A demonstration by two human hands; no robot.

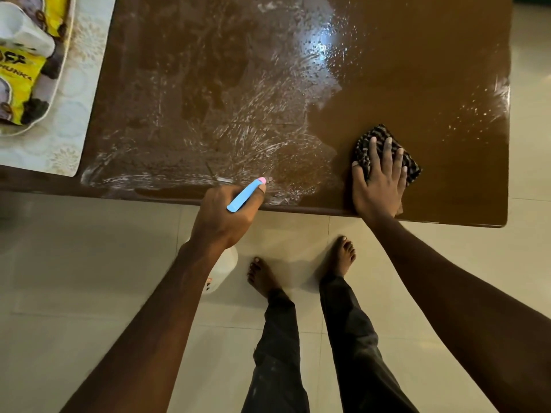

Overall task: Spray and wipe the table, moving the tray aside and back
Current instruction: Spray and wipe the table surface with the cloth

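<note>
Here, left hand [223, 217] grips the spray bottle [244, 196]; right hand [378, 186] lies flat on the cloth [412, 169].

Glossy brown tabletop [417, 70], wet streaks left-centre. Dark striped cloth [380, 131] flat near front edge. Blue-headed white spray bottle [244, 196] over front edge. White oval tray [58, 84], far-left corner.

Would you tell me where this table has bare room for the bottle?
Bare and mostly dry: the table right of the cloth under the right hand, up to the edge. The middle, between mat and cloth, is bare but wet. The left is crowded: the tray sits on the mat.
</note>
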